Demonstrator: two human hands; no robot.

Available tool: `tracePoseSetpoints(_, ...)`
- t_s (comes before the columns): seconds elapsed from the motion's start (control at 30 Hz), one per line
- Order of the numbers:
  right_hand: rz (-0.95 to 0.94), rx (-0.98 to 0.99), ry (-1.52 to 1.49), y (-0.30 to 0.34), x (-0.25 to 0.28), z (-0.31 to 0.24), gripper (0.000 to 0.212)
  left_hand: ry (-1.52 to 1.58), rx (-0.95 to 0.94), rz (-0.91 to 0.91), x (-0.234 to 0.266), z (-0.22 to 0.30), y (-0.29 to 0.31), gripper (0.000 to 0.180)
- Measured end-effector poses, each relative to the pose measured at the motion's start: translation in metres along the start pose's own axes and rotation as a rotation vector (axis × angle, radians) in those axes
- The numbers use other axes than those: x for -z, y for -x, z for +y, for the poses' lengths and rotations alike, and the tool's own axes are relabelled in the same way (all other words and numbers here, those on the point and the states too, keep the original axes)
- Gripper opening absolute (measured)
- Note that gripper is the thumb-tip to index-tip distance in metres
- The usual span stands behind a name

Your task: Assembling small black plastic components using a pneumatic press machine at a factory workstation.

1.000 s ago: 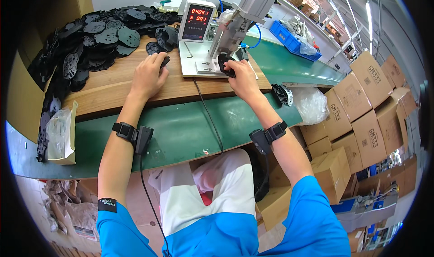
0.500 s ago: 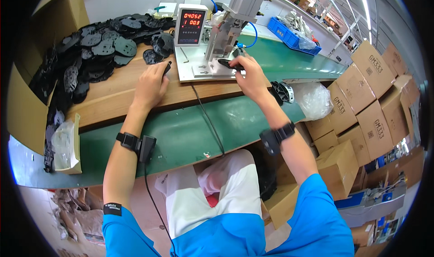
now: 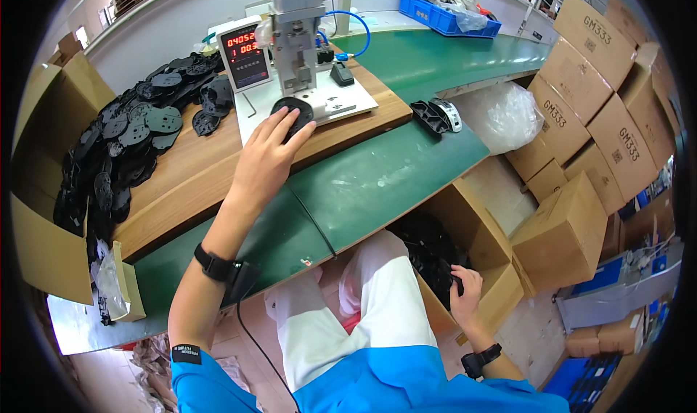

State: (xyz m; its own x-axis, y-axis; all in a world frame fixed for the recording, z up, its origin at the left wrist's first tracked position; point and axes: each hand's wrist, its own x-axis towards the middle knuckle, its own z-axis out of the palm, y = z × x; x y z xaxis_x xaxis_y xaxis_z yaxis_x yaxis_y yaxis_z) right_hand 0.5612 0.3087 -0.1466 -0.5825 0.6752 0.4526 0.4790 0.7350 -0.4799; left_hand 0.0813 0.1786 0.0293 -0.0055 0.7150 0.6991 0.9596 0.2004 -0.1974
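My left hand [image 3: 267,155] is at the bench press [image 3: 296,57], its fingers gripping a rounded black plastic cover [image 3: 292,109] at the front of the white base plate [image 3: 337,102]. Part of the cover lies hidden beneath those fingers. Low on the right, my right hand [image 3: 468,297] is closed around a small dark piece [image 3: 457,285], mostly covered by the fingers. It is over an open cardboard box [image 3: 479,217] that has many black plastic parts [image 3: 428,257] inside. Beside the press stands a counter box with red digits [image 3: 245,54].
A heap of black plastic covers [image 3: 145,119] spreads over the left of the wooden board [image 3: 181,170]. Black curved parts [image 3: 435,117] and a clear plastic bag [image 3: 501,115] lie at the right edge of the green table [image 3: 370,166]. Stacked cartons [image 3: 581,115] rise beyond.
My right hand has left the press and dropped to the cardboard box at lower right. My left hand has moved right to the press with a black cover. The view has turned rightward.
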Motion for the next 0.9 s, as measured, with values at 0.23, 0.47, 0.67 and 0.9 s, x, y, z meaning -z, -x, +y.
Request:
tracePoseSetpoints(0.23, -0.019, -0.335, -0.065, 0.080, -0.051, 0.097, 0.027, 0.004, 0.075, -0.100, -0.046, 0.003, -0.034, 0.049)
tracePoseSetpoints(0.47, -0.075, -0.410, -0.067, 0.099, -0.079, 0.128, 0.029, 0.052, 0.128, -0.145, -0.054, 0.012, -0.039, 0.046)
tracePoseSetpoints(0.67, -0.159, -0.411, -0.069, 0.102, -0.093, 0.145, 0.033, 0.043, 0.097, -0.118, -0.056, 0.004, -0.038, 0.040)
tracePoseSetpoints(0.9, -0.312, -0.441, 0.035, 0.100, -0.109, 0.150, 0.038, 0.034, 0.123, -0.151, -0.054, 0.008, -0.042, 0.036)
